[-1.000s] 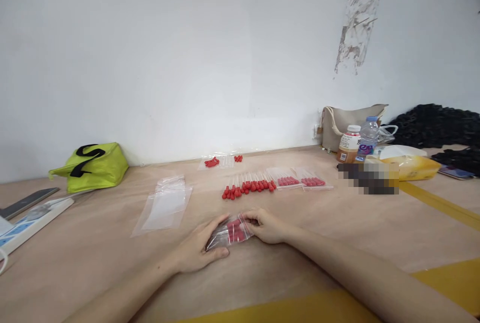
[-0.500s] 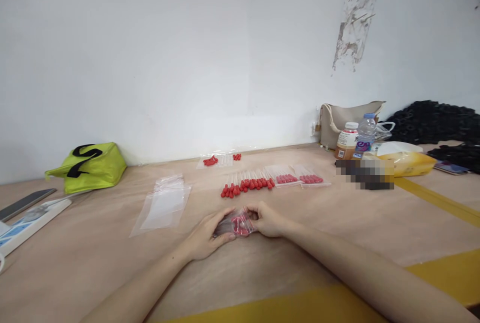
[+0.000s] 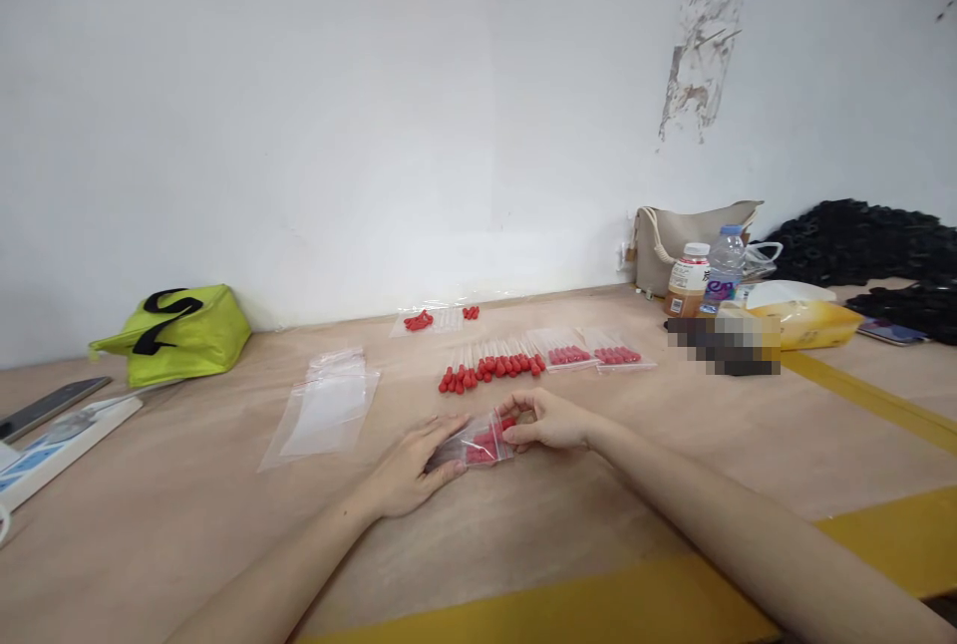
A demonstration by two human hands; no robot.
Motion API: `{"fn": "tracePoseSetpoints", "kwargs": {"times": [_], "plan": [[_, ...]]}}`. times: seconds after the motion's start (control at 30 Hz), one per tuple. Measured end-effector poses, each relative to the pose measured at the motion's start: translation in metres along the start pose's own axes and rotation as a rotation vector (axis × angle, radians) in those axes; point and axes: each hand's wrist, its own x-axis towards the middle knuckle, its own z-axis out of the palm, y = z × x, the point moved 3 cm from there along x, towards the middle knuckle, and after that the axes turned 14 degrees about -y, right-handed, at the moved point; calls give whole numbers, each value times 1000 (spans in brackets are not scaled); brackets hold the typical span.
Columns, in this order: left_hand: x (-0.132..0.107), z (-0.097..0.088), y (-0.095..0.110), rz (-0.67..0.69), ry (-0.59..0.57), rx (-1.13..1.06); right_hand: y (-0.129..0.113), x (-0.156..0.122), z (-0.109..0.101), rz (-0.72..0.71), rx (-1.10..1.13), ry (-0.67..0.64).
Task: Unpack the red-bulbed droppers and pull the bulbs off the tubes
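A small clear plastic bag with red-tipped droppers (image 3: 478,442) lies on the table between my hands. My left hand (image 3: 411,470) rests on its left end, fingers laid over it. My right hand (image 3: 544,422) pinches the bag's right end between thumb and fingers. Just beyond them lies a row of loose red-tipped droppers (image 3: 489,368), with two filled bags (image 3: 590,355) to its right. A stack of empty clear bags (image 3: 329,410) sits to the left.
A lime-green pouch (image 3: 175,330) and a power strip (image 3: 60,440) are at the left. At the right back stand a beige bag (image 3: 692,235), two bottles (image 3: 707,280), a yellow packet (image 3: 811,323) and a black heap (image 3: 867,245). More red pieces (image 3: 423,321) lie by the wall.
My right hand has lifted slightly and shifted right along the bag's end; the bag has turned a little under my left hand. The view has tipped down slightly.
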Motion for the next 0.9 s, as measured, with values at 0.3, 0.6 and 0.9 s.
{"fn": "tracePoseSetpoints", "kwargs": {"times": [0.3,0.6,0.9], "plan": [[1,2,-1,-9,-8,-24,9,13,6,-152,-324,122],[-7,-5,2,63,-144,28,-2,-14,-25,-62,66,125],[-9,-3,-1,47,-189,36,-6,-44,-95,-68,181,325]]}}
